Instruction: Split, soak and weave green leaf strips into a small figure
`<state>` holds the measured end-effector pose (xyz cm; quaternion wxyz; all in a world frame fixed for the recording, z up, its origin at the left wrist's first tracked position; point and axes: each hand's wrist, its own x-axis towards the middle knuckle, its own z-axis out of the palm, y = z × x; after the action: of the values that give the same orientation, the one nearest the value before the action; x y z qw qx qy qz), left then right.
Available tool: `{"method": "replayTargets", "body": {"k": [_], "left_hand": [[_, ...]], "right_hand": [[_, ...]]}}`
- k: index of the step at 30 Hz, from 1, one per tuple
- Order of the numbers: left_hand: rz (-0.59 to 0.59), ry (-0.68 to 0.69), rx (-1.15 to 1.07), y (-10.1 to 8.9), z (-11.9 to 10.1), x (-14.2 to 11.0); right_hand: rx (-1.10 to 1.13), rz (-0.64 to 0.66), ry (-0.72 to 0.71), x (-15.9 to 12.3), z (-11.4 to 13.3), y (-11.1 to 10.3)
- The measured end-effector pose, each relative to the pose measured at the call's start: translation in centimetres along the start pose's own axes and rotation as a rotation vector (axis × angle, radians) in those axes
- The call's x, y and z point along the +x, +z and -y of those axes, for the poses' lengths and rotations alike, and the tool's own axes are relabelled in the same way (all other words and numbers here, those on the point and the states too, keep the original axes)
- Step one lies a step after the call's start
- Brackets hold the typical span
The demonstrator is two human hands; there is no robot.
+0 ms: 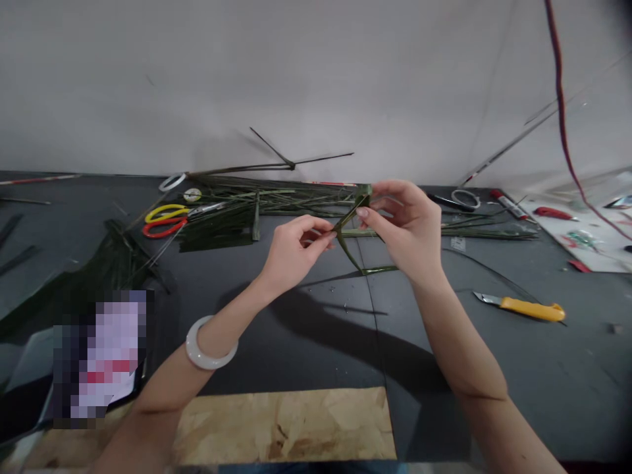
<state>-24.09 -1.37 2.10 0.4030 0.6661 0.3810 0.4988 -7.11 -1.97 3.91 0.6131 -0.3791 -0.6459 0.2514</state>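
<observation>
Above a dark work table (306,342), both forearms angle inward, a white bangle (211,343) on the left wrist; the left hand (296,253) and right hand (402,230) meet in mid-air, fingers (316,230) pinched closely on a folded green leaf strip (351,214) held between them

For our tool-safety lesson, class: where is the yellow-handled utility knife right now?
In the head view, the yellow-handled utility knife lies on the dark tabletop to the right of the right hand, blade pointing left.
</observation>
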Motion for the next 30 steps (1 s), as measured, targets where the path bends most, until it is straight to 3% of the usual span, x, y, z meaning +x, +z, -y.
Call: {"method": "replayTargets", "body": {"k": [7,13,15,19,23,30], "left_hand": [[-0.07,-0.001,-0.003,-0.3,-0.1,0.0],[-0.094,0.037,0.012,-0.7,-0.4,0.2],[-0.099,0.051,0.016,-0.7,-0.5,0.3],[-0.109,0.069,0.022,-0.7,-0.6,0.2],[-0.129,0.091,0.038,-0.8,-0.6,0.2],[-0.195,0.169,0.06,-1.3,-1.0,0.3]], "right_hand": [[-0.224,-0.056,-0.022,-0.8,-1.1,1.3],[-0.255,0.016,0.088,-1.2,-1.4,1.8],[-0.333,0.008,0.025,-1.3,-1.1,2.0],[-0.54,-0.065,-0.264,-1.5,-0.9,2.2],[-0.636,-0.046,-0.48,-1.4,-1.1,2.3],[-0.759,0.134,-0.589,-1.5,-1.7,2.3]]}}
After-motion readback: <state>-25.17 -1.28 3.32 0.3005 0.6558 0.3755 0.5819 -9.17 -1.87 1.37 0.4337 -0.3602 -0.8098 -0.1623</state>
